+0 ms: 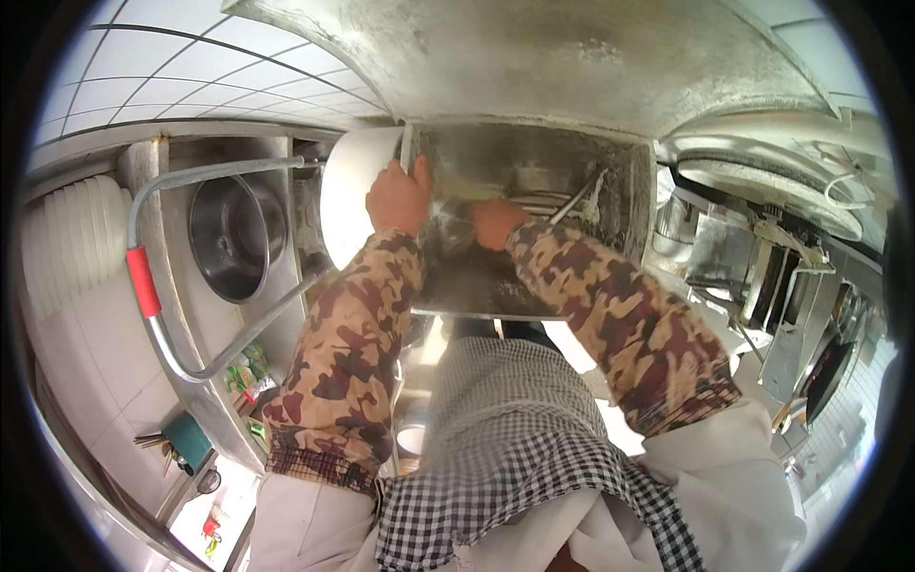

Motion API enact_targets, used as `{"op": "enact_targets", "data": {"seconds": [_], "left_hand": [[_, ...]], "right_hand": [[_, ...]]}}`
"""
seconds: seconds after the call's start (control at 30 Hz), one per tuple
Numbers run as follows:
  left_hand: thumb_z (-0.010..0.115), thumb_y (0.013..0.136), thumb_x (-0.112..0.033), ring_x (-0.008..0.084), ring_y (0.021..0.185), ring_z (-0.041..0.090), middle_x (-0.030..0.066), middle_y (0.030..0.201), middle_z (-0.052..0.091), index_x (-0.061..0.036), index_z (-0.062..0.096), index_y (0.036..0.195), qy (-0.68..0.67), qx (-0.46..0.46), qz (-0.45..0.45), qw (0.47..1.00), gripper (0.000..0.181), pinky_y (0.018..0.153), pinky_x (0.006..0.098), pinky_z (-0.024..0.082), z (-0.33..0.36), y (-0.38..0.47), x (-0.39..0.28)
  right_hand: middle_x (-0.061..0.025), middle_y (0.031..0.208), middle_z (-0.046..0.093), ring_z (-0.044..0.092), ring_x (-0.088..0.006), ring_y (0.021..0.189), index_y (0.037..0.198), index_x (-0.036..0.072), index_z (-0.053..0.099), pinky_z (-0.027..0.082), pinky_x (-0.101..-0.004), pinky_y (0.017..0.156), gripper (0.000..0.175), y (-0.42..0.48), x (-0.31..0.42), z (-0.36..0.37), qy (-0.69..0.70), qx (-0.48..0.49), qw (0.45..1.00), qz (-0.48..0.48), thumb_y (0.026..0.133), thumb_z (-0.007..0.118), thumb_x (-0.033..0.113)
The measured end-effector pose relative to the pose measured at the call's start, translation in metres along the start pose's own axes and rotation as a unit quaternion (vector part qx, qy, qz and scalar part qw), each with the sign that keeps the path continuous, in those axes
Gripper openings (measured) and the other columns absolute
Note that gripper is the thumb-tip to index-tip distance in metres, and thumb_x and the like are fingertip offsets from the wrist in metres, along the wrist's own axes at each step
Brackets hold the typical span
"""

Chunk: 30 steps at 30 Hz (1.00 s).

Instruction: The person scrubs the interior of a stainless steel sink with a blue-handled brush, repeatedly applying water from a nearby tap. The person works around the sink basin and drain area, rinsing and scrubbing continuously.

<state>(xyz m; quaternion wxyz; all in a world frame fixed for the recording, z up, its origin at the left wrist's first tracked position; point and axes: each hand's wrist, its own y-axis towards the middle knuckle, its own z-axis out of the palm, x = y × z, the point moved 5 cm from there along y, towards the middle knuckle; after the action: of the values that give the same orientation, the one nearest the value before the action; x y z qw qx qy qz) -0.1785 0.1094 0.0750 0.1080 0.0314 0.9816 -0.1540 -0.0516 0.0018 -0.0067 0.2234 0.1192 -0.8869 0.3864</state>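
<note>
My left hand [398, 196] is at the left wall of a steaming metal box-like basin [472, 157], beside the rim of a white round container [354, 189]. Whether its fingers grip the basin's edge or the container is unclear. Over the basin's middle is my right hand [497, 223], blurred, its fingers pointing left and whatever it touches hidden by steam. Just beyond my right wrist, a metal rod [575, 196] leans against the basin's right side. Both forearms wear camouflage sleeve covers.
A metal tube handle with a red grip [143, 282] juts out at left, over shelves holding a dark metal pot [232, 239] and stacked white bowls [75, 239]. A large metal panel [543, 57] stands behind the basin. Machinery with rollers [768, 286] is at right.
</note>
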Motion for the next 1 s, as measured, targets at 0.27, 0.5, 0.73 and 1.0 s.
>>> {"op": "enact_targets", "data": {"seconds": [0.27,0.5,0.73,1.0], "left_hand": [[0.044,0.097,-0.052,0.0428,0.088,0.064,0.0245,0.09,0.066,0.0041,0.063,0.095,-0.009,0.003,-0.005,1.0,0.059,0.077,0.0501,0.051,0.004,0.005,0.002],[0.048,0.095,-0.053,0.0403,0.085,0.065,0.0219,0.089,0.066,0.0007,0.065,0.095,-0.02,-0.006,-0.01,1.0,0.056,0.078,0.0488,0.05,0.006,0.005,0.004],[0.047,0.095,-0.053,0.0401,0.085,0.065,0.0213,0.089,0.066,0.0002,0.065,0.094,-0.013,-0.014,-0.01,1.0,0.057,0.077,0.0486,0.05,0.005,0.005,0.004],[0.046,0.096,-0.053,0.0405,0.085,0.065,0.0219,0.089,0.066,0.0015,0.064,0.094,-0.009,-0.01,-0.008,1.0,0.057,0.077,0.0486,0.051,0.007,0.007,0.003]], "right_hand": [[-0.0113,0.083,0.061,0.056,-0.0148,0.063,0.145,0.004,0.041,0.046,-0.0321,0.049,0.06,-0.084,-0.085,-0.024,0.469,0.058,0.853,0.219,0.089,0.06,0.014],[-0.0159,0.067,0.064,0.06,-0.0213,0.054,0.081,-0.004,0.067,0.044,-0.037,0.042,0.015,-0.061,-0.088,-0.005,0.351,0.1,0.922,0.128,0.08,0.063,0.01],[-0.0209,0.082,0.067,0.065,-0.0404,0.078,0.078,0.001,0.07,0.053,-0.0463,0.071,0.018,-0.024,-0.012,0.014,0.108,-0.186,0.974,0.064,0.077,0.063,0.018],[-0.0272,0.092,0.066,0.064,-0.0442,0.089,0.093,-0.002,0.067,0.053,-0.0509,0.078,0.025,-0.026,-0.001,0.023,0.1,-0.113,0.978,0.144,0.079,0.063,0.018]]}}
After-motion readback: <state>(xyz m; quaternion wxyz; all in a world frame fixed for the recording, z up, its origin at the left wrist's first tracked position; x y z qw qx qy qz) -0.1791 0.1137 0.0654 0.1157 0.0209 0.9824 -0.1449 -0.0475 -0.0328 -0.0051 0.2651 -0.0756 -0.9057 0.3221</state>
